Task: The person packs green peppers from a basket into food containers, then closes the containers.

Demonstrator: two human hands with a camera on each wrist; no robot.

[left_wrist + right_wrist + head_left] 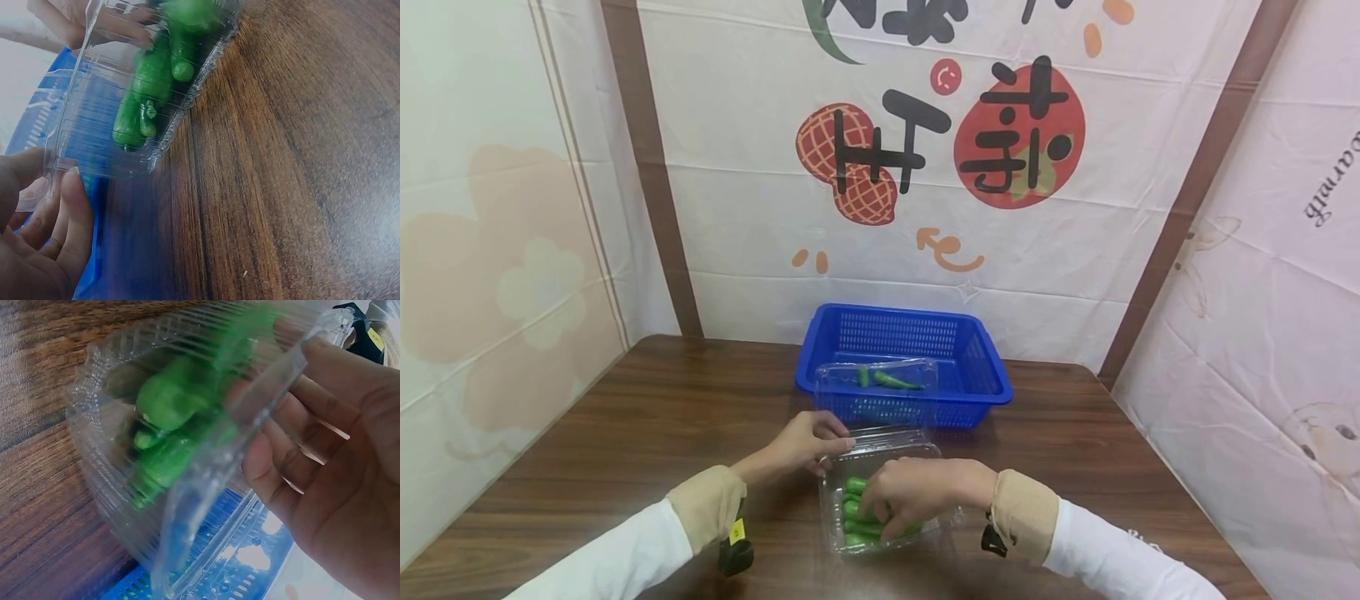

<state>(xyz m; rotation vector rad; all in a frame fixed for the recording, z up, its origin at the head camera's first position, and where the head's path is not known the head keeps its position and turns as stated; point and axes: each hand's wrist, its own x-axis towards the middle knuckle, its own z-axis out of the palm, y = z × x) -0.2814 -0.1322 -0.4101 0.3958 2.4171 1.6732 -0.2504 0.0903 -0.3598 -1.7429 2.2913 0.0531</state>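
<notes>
Pale printed sheets [745,242] wall in the left, back and right of the head view; the back sheet carries dark lettering over a red tomato print [1075,108]. Below them spreads the brown wood-grain tabletop [625,433], smooth and slightly glossy, so a light package could slide if pulled unevenly.

Upper centre of the tabletop is a blue basket [808,375] with slotted walls. At lower centre, just in front of it, lies a clear hinged container [880,457]; its lid [835,377] rises toward the basket's near wall. The thin plastic looks flexible: a hard tug at the rim might buckle or tip it, and the lid could fall back over the fingers if the hold slackens.

Of the 2 hands, the left hand [801,446] pinches the container's far left edge. The right hand [917,496] is inside the container, fingers bent down among the peppers; whether it grips any, I cannot tell.

The green peppers [859,527] lie inside the container, at lower centre. They look slick, so a loose pinch could drop 1, and hard pressure could bruise it.
</notes>
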